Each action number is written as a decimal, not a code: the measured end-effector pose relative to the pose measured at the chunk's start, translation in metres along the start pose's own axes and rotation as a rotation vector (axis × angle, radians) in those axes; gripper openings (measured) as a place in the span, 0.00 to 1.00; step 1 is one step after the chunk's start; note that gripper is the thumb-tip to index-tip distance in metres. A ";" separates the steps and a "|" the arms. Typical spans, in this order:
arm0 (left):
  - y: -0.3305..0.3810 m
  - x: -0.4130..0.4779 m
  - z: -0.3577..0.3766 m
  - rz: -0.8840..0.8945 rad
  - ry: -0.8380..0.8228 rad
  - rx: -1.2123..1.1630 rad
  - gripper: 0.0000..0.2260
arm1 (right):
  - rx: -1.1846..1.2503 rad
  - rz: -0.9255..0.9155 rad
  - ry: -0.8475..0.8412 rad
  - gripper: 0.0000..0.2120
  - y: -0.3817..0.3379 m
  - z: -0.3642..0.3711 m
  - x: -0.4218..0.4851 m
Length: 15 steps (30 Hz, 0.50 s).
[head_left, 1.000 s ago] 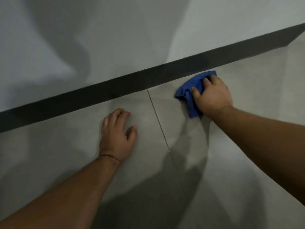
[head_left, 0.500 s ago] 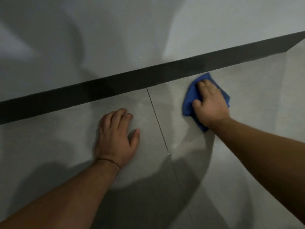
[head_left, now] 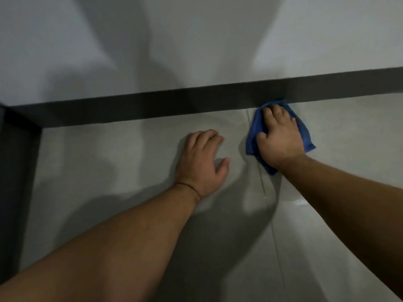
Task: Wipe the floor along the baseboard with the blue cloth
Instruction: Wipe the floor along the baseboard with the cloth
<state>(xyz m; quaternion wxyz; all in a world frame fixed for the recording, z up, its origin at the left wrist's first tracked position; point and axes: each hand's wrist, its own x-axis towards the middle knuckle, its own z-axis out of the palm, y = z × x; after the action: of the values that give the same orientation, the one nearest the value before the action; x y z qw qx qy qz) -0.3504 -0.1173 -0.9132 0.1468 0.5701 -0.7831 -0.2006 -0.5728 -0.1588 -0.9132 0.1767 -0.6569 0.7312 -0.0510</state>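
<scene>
The blue cloth (head_left: pixel 305 134) lies crumpled on the grey tiled floor (head_left: pixel 109 160), its far edge touching the dark baseboard (head_left: pixel 174 105). My right hand (head_left: pixel 279 138) presses down flat on the cloth, fingers pointing at the baseboard, and covers its middle. My left hand (head_left: pixel 202 162) rests palm down on the bare floor just left of the cloth, fingers together and thumb out, with nothing in it. A thin band circles the left wrist.
A grout line (head_left: pixel 261 184) runs from the baseboard toward me between the two hands. A pale wall (head_left: pixel 196 40) rises above the baseboard. At the far left a dark vertical surface (head_left: pixel 15 171) meets the baseboard in a corner.
The view has swung left, so the corner at the left now shows. My right hand has pushed the cloth left to the grout line and up against the baseboard. The left hand stays planted.
</scene>
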 end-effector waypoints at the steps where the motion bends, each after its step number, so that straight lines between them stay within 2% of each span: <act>1: -0.002 -0.002 -0.002 -0.005 0.015 -0.060 0.24 | -0.007 -0.012 0.000 0.38 -0.006 0.003 -0.001; 4: -0.020 -0.015 -0.014 -0.051 0.111 -0.109 0.21 | -0.006 0.008 -0.006 0.39 -0.014 0.006 -0.001; 8: -0.064 -0.042 -0.044 -0.208 0.236 -0.002 0.18 | 0.004 -0.018 -0.016 0.38 -0.022 0.000 -0.007; 12: -0.108 -0.063 -0.057 -0.349 0.220 0.128 0.19 | 0.006 -0.237 -0.050 0.35 -0.061 0.018 -0.015; 15: -0.116 -0.066 -0.054 -0.335 0.200 0.169 0.20 | -0.001 -0.248 -0.066 0.35 -0.100 0.031 -0.012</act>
<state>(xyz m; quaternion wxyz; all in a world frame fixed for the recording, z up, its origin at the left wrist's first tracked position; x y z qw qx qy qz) -0.2089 -0.0934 -0.9214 0.1399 0.7198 -0.6729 -0.0982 -0.4672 -0.1558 -0.9094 0.1925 -0.7436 0.6383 -0.0505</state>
